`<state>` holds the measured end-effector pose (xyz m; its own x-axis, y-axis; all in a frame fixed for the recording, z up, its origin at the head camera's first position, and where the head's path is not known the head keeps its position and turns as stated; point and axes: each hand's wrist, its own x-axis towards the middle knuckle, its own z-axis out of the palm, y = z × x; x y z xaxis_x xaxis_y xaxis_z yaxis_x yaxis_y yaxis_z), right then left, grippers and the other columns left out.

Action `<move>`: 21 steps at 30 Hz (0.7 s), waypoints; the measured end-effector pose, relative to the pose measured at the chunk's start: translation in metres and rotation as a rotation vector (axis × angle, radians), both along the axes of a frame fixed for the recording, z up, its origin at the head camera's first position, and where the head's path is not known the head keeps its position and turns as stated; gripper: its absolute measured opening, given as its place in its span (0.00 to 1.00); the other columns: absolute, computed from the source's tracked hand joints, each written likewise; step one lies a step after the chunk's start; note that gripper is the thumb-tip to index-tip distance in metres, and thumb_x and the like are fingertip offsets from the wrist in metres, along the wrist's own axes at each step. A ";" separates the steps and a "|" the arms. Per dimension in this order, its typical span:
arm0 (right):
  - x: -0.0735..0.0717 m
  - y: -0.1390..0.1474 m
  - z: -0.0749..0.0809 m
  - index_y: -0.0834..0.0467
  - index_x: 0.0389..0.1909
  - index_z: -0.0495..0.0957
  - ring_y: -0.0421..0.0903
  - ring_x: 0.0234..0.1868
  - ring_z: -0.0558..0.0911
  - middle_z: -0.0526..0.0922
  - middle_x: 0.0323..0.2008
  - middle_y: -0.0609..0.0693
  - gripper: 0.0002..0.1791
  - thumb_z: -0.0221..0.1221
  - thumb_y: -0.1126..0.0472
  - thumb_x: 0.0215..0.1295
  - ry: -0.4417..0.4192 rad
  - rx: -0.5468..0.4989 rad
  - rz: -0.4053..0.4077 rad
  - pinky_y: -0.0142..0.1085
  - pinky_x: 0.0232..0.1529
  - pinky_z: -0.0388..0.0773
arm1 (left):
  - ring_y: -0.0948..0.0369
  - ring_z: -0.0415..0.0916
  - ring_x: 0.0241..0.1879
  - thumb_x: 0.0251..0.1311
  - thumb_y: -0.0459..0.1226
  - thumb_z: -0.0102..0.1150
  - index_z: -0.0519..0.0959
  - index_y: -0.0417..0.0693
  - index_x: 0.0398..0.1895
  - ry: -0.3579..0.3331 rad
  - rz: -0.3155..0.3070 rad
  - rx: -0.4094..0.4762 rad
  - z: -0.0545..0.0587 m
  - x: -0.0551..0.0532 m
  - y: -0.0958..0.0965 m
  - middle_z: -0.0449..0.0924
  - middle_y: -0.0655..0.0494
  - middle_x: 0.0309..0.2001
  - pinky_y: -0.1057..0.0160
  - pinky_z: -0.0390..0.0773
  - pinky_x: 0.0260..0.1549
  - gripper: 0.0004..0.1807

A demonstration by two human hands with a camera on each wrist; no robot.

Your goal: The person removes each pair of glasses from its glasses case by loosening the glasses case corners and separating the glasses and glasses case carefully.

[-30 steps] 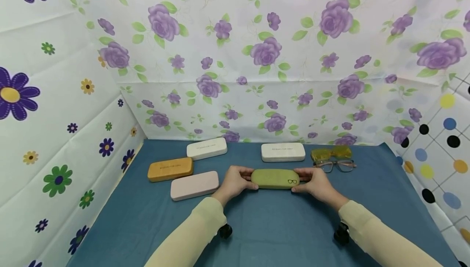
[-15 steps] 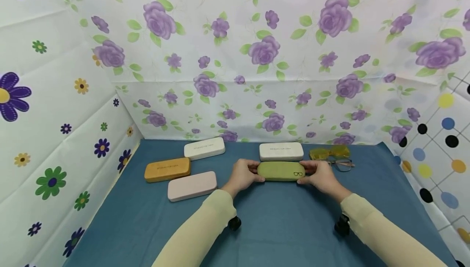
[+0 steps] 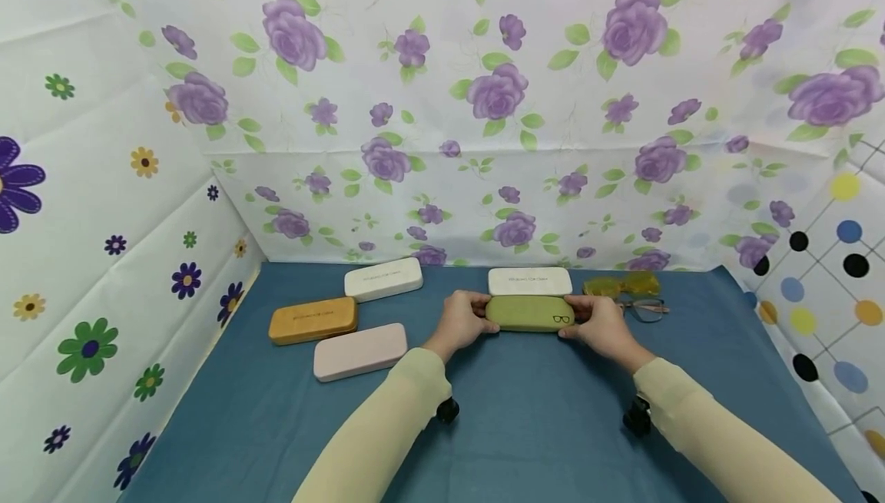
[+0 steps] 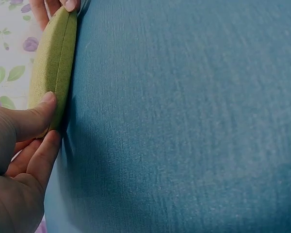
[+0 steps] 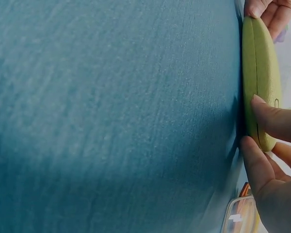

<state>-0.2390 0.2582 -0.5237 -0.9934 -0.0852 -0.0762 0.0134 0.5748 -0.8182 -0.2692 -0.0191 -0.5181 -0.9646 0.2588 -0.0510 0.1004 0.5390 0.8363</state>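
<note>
A green glasses case (image 3: 528,314) with a small glasses print lies lengthwise just in front of a white glasses case (image 3: 530,281). My left hand (image 3: 462,322) grips its left end, thumb on the near side and fingers at the end. At the other end my right hand (image 3: 601,325) pinches it the same way. The left wrist view shows the closed green case (image 4: 54,68) low over the blue cloth, with a seam along its side. Just beyond my right hand lie clear glasses (image 3: 648,309), partly hidden by that hand, and yellow-tinted glasses (image 3: 622,284).
To the left on the blue cloth (image 3: 484,418) lie a second white case (image 3: 383,279), an orange case (image 3: 313,321) and a pink case (image 3: 361,352). A floral sheet (image 3: 442,104) hangs behind the table, and patterned sheets stand at both sides.
Both hands have moved the green case away from me and slightly right, up to the white case. The other cases and the glasses have stayed in place.
</note>
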 end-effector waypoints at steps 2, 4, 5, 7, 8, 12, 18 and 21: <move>-0.001 -0.001 0.001 0.59 0.64 0.68 0.53 0.52 0.80 0.79 0.54 0.59 0.42 0.73 0.61 0.44 -0.005 0.013 -0.007 0.42 0.44 0.81 | 0.63 0.80 0.41 0.42 0.35 0.74 0.78 0.49 0.54 0.002 0.003 -0.007 0.000 -0.001 0.000 0.83 0.56 0.42 0.67 0.81 0.37 0.30; -0.001 -0.002 0.001 0.59 0.64 0.68 0.53 0.52 0.80 0.79 0.54 0.59 0.41 0.73 0.61 0.45 -0.013 0.024 -0.011 0.42 0.45 0.81 | 0.63 0.80 0.41 0.42 0.35 0.74 0.79 0.49 0.54 0.001 0.005 -0.006 0.000 -0.002 0.000 0.83 0.57 0.42 0.67 0.81 0.37 0.30; -0.001 -0.003 0.001 0.59 0.64 0.68 0.53 0.52 0.80 0.78 0.54 0.59 0.41 0.72 0.61 0.45 -0.013 0.028 -0.008 0.43 0.45 0.80 | 0.63 0.80 0.40 0.42 0.35 0.75 0.79 0.50 0.54 0.000 0.006 -0.007 -0.001 -0.002 0.000 0.83 0.57 0.41 0.67 0.81 0.37 0.30; -0.001 -0.003 0.002 0.59 0.64 0.68 0.53 0.52 0.79 0.78 0.55 0.59 0.41 0.72 0.61 0.46 -0.016 0.035 -0.006 0.43 0.45 0.80 | 0.64 0.79 0.39 0.41 0.36 0.75 0.79 0.50 0.53 -0.001 0.008 -0.003 -0.002 -0.003 -0.001 0.83 0.58 0.40 0.67 0.80 0.36 0.30; -0.001 -0.004 0.002 0.60 0.64 0.68 0.53 0.53 0.79 0.78 0.55 0.60 0.41 0.72 0.61 0.46 -0.014 0.039 0.001 0.43 0.46 0.80 | 0.64 0.79 0.39 0.41 0.36 0.75 0.79 0.50 0.53 -0.002 0.007 -0.002 -0.001 -0.003 -0.001 0.83 0.58 0.40 0.67 0.80 0.36 0.29; 0.000 -0.005 0.005 0.61 0.64 0.67 0.54 0.53 0.79 0.77 0.56 0.60 0.40 0.71 0.62 0.47 -0.010 0.069 0.009 0.43 0.46 0.80 | 0.65 0.79 0.38 0.42 0.36 0.75 0.79 0.50 0.53 -0.009 0.006 -0.003 0.000 -0.002 -0.001 0.83 0.58 0.40 0.66 0.80 0.36 0.29; 0.001 -0.008 0.012 0.60 0.65 0.66 0.53 0.54 0.79 0.77 0.57 0.59 0.40 0.71 0.61 0.48 -0.019 0.109 0.018 0.44 0.46 0.80 | 0.62 0.79 0.41 0.42 0.35 0.74 0.79 0.48 0.53 -0.014 0.003 0.014 0.004 0.001 -0.001 0.83 0.56 0.42 0.65 0.80 0.36 0.29; 0.002 -0.009 0.013 0.59 0.65 0.66 0.53 0.54 0.78 0.76 0.58 0.59 0.42 0.71 0.59 0.48 -0.032 0.109 0.021 0.44 0.46 0.80 | 0.59 0.79 0.44 0.41 0.35 0.75 0.78 0.47 0.54 -0.012 -0.003 0.023 0.005 0.001 -0.004 0.82 0.53 0.45 0.64 0.80 0.39 0.31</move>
